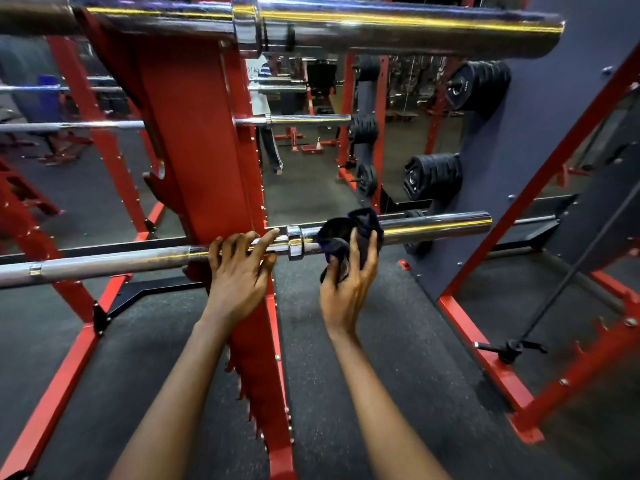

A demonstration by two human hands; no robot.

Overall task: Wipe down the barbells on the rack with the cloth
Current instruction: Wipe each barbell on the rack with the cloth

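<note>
The person stands close to the red rack [201,133]. The left hand [239,271] holds the lower barbell [443,223]; its fingers [225,247] are curled over the thin bar just left of the shiny collar [295,242]. The right hand [346,285] grips a dark cloth [349,230] with bent fingers [370,251]. The cloth lies around the thick end of this barbell, just right of the collar. An upper barbell [381,26] rests on the rack above.
</note>
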